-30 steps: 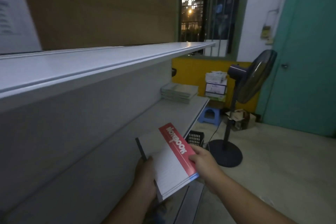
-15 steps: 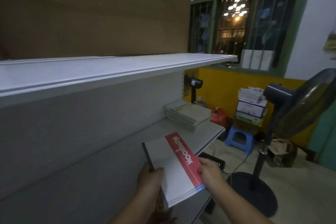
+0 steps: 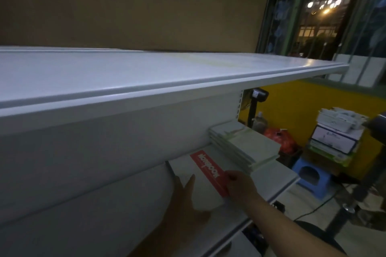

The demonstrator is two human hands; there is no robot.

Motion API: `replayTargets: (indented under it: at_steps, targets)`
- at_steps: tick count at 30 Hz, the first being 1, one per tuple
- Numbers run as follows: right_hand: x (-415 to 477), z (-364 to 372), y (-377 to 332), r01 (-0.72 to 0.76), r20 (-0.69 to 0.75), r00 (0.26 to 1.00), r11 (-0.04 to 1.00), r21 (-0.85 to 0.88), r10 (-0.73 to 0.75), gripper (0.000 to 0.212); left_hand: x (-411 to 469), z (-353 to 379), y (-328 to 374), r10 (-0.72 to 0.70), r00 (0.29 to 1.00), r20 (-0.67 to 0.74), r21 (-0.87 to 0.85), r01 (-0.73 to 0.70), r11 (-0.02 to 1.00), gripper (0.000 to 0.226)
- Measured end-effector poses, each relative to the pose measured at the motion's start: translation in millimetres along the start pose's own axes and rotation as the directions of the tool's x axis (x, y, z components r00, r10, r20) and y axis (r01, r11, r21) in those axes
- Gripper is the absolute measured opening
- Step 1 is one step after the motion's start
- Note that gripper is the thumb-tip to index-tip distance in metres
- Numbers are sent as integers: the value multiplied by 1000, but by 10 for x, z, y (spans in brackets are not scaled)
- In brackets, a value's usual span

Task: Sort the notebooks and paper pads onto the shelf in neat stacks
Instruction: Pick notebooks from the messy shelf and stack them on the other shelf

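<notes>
The notebook (image 3: 189,170) lies flat on the lower shelf (image 3: 271,177) near the pale stack (image 3: 240,146), the right hand (image 3: 240,185) pinching its red edge to steer, the left hand (image 3: 183,198) spread straight-fingered against the cover, likely squaring it up.

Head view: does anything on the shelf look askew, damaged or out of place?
Nothing stands out. The red-banded notebook is at the lower shelf, touched by the left hand, its red edge pinched by the right hand, apart from the pale stack beyond. No damage or spill shows; dim blur hides fine alignment.
</notes>
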State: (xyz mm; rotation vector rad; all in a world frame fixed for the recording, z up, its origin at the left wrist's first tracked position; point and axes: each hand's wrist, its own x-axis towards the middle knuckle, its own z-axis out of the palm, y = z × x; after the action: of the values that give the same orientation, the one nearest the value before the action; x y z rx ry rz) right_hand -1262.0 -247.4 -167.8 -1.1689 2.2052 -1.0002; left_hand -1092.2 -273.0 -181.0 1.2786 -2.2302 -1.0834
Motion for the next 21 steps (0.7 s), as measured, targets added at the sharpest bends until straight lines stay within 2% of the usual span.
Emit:
replayTargets:
  at_steps: [4,8,10,12,14,18,19,21]
  targets:
    - [235,31,81,155,31,988,969,-192,-152,20,88,112,-108,7,992,-124,294,30,955,84]
    - [466,29,266,248,149,965,932,-265,-215,26,121,216,-89,-50,973,-224,371,133,919,85]
    - [512,37,357,322,150,945,900,-292,-290,29,108,238,-71,-76,966,-245,390,170,905,84]
    - [491,51,421,406,126,914,877,-258,-386,33,81,250,-35,-102,955,-278,375,206,904,81]
    - [497,13,434,446,145,895,869,-215,-423,39,88,274,-23,-125,942,-312,338,233,912,81]
    - [573,-172,538,509,384,820,847,-152,-424,65,72,279,23,-136,935,-326,284,234,930,77]
    - [597,-208,571,509,417,803,854,-107,-426,66,63,272,63,-128,936,-329,284,227,931,74]
    - [636,-232,610,524,392,787,851,-16,-477,62,48,264,150,-128,934,-332,288,230,929,74]
